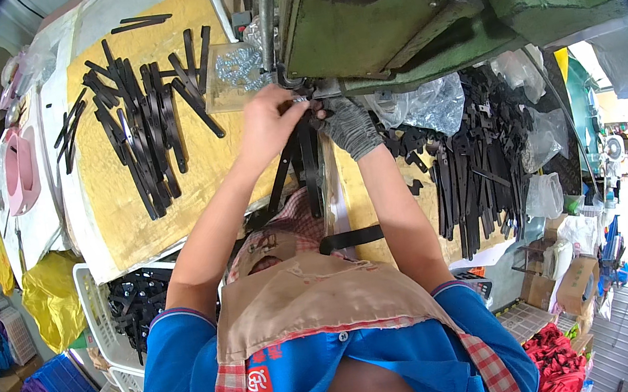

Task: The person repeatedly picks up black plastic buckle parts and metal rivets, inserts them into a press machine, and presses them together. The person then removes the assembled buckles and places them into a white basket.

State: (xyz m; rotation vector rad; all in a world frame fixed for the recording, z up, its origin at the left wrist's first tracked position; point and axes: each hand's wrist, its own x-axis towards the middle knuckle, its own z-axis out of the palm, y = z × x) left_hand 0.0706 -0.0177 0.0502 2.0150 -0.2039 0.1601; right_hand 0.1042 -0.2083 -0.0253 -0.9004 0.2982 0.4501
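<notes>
My bare left hand (pixel 270 122) is closed in a pinch at the machine's working point, with a small silver metal piece (pixel 300 100) at its fingertips. Close beside it is my right hand (pixel 351 125), in a dark grey glove with bare fingertips, its fingers closed at the upper end of a black flat metal strip (pixel 312 168). The fingers partly hide what they grip. Just left of the machine's upright rod (pixel 267 18), a shallow tray (pixel 224 100) holds many small silver fasteners (pixel 239 66).
A large green machine (pixel 377 15) overhangs the work area. Loose black strips (pixel 152 130) lie on the yellow board (pixel 114 232) at left. More black parts (pixel 478 165) and a clear plastic bag (pixel 429 103) are at right. A white basket (pixel 99 326) of black parts stands below left.
</notes>
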